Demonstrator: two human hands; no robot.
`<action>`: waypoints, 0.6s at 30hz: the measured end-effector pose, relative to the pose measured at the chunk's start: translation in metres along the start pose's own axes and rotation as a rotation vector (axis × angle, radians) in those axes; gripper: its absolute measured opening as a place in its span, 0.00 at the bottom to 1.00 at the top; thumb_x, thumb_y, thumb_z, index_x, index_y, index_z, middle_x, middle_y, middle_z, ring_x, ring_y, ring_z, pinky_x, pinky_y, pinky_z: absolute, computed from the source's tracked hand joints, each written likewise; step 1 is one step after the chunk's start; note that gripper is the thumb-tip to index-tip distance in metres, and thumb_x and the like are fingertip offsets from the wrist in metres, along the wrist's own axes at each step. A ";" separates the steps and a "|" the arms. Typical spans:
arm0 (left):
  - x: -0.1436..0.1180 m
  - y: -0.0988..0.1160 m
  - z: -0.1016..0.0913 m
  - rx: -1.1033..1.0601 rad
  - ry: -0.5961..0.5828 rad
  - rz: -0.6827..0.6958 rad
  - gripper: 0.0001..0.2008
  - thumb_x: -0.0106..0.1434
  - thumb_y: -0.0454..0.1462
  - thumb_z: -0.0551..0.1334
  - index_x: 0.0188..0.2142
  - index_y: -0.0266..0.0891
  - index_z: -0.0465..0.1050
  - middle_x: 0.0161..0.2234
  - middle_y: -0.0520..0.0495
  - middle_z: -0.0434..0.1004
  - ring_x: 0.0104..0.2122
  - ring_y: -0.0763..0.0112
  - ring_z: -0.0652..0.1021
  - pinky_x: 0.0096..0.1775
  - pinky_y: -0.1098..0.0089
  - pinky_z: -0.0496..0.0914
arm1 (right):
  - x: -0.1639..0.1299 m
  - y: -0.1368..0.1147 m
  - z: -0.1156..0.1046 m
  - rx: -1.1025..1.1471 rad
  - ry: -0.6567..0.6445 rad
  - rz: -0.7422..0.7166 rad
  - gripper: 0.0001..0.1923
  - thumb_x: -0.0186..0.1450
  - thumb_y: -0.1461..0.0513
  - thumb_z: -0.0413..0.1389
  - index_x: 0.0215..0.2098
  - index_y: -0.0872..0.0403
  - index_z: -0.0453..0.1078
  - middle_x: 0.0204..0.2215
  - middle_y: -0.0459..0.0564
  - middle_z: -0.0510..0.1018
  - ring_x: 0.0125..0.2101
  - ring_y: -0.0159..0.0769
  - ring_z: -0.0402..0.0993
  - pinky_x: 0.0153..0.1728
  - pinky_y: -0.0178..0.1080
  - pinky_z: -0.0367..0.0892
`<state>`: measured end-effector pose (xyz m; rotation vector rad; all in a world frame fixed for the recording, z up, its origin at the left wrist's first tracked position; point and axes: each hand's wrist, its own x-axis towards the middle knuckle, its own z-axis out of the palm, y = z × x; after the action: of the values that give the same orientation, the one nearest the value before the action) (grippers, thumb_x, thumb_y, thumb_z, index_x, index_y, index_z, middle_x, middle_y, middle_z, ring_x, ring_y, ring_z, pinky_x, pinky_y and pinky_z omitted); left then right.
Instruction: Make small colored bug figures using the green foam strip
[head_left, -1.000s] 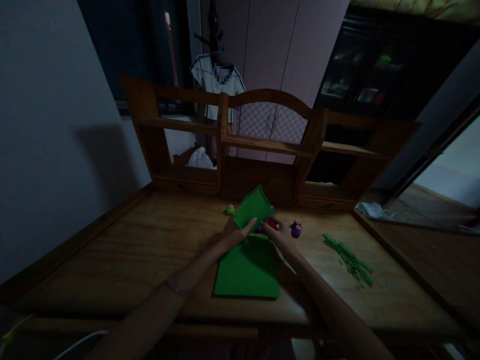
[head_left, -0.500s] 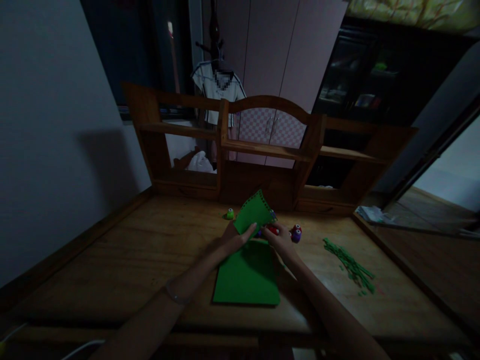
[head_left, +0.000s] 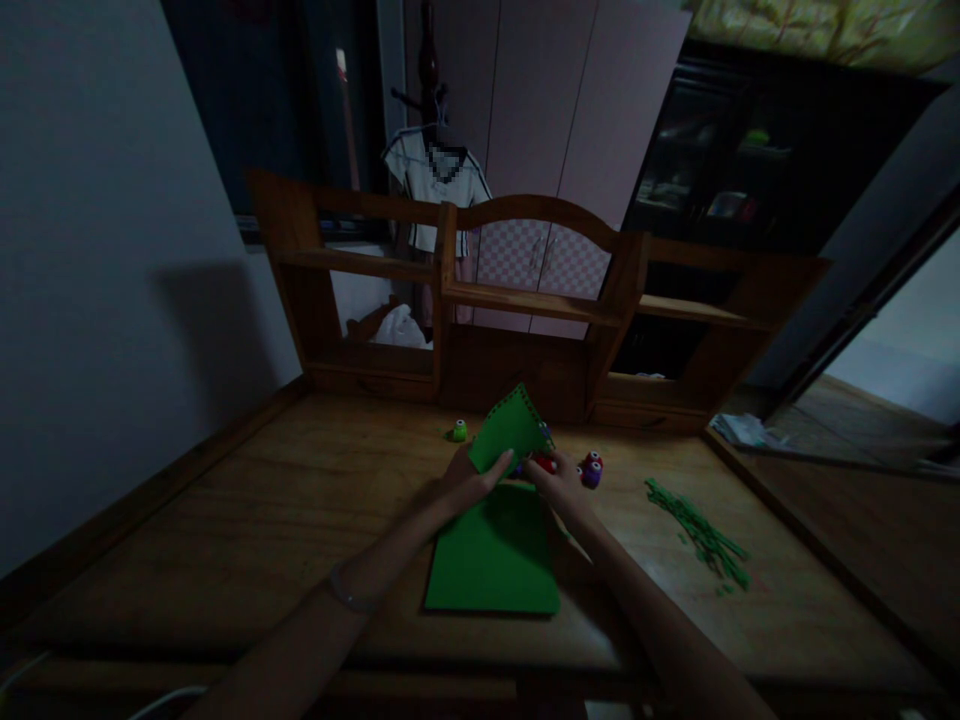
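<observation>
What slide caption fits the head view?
Left hand holds a dark-dotted green sheet, right hand by its edge; a flat green piece and green scraps lie on the wooden desk.

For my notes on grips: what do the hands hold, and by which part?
The left hand holds the upper sheet by its lower part; the right hand is at its right side, grip unclear.

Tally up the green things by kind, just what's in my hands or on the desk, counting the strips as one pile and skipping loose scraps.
Held green sheet: 1
Flat green rectangle: 1
Small green figure: 1
Pile of green strips: 1
Total: 4
</observation>
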<state>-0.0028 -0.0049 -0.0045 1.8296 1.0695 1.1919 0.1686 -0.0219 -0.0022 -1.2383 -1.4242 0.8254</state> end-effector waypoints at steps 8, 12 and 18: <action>0.000 0.005 -0.001 -0.003 0.005 0.000 0.18 0.62 0.47 0.58 0.43 0.38 0.76 0.45 0.45 0.77 0.48 0.63 0.75 0.52 0.67 0.68 | 0.000 0.003 0.000 -0.023 0.010 -0.044 0.12 0.57 0.55 0.58 0.35 0.55 0.74 0.32 0.50 0.79 0.34 0.41 0.76 0.35 0.38 0.69; 0.000 0.001 0.000 -0.004 0.003 -0.029 0.20 0.61 0.48 0.59 0.46 0.38 0.74 0.45 0.44 0.77 0.48 0.62 0.76 0.51 0.66 0.69 | 0.001 0.002 0.000 -0.047 0.004 -0.047 0.13 0.58 0.55 0.57 0.35 0.55 0.74 0.33 0.51 0.79 0.35 0.41 0.76 0.37 0.39 0.69; 0.001 -0.004 0.003 0.011 0.029 -0.006 0.18 0.62 0.47 0.58 0.43 0.38 0.75 0.43 0.45 0.78 0.47 0.63 0.76 0.51 0.67 0.68 | 0.002 0.002 -0.001 -0.098 0.014 -0.082 0.12 0.58 0.55 0.57 0.35 0.55 0.74 0.33 0.51 0.78 0.36 0.41 0.75 0.38 0.40 0.69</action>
<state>-0.0008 -0.0024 -0.0084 1.8213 1.0989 1.2150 0.1704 -0.0197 -0.0030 -1.2481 -1.5092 0.6966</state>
